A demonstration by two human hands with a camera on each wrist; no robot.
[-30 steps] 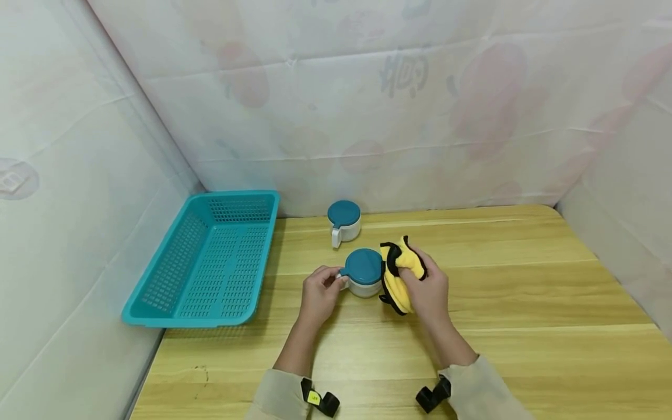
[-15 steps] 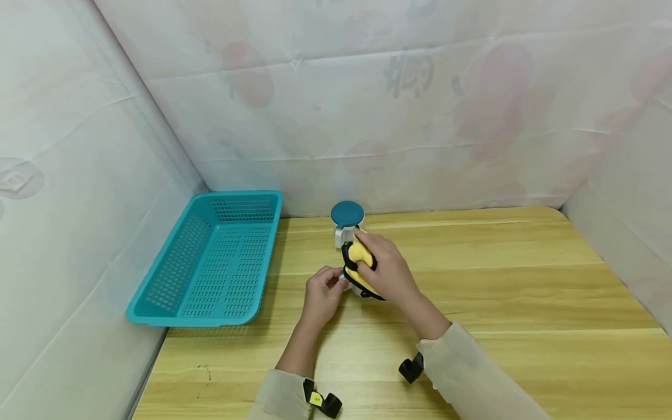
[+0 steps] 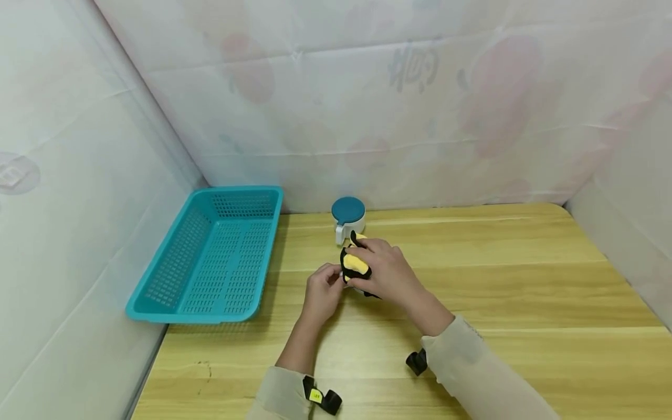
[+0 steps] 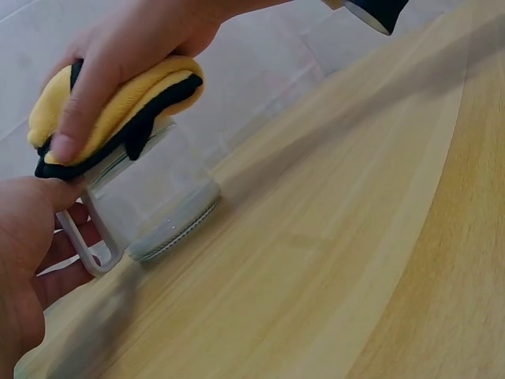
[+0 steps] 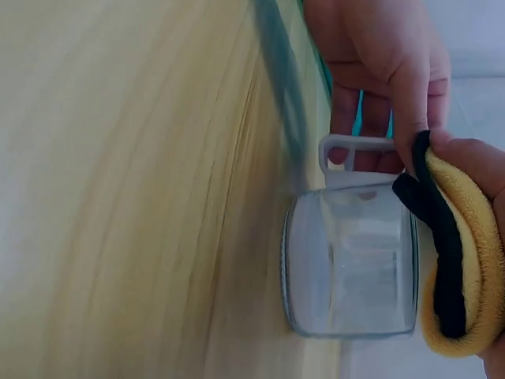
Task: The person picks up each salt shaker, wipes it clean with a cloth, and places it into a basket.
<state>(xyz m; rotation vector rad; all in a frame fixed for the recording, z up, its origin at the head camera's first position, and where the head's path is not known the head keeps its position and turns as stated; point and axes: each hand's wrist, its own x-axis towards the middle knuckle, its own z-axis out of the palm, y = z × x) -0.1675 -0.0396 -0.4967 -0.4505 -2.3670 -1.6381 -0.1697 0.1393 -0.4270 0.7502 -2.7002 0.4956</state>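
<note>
A small clear jar [image 4: 154, 207] with a white handle [image 4: 85, 237] stands on the wooden table [image 3: 499, 274]. My left hand [image 3: 329, 281] pinches that handle. My right hand [image 3: 370, 261] grips a folded yellow cloth with black edging [image 3: 354, 263] and presses it on the jar's top, hiding the lid. In the right wrist view the jar [image 5: 351, 264] is see-through, with the cloth [image 5: 465, 260] over its top and the left hand's fingers [image 5: 387, 71] round the handle [image 5: 355, 148]. A second jar with a teal lid [image 3: 348, 214] stands just behind, untouched.
A teal mesh basket [image 3: 210, 256] with nothing in it sits at the table's left edge against the wall. Cloth-covered walls close off the back, left and right. Bare wood stretches to the right of the hands and in front of them.
My right hand brought the cloth from the jar's right side onto its top and now rubs there. My left hand stayed on the handle.
</note>
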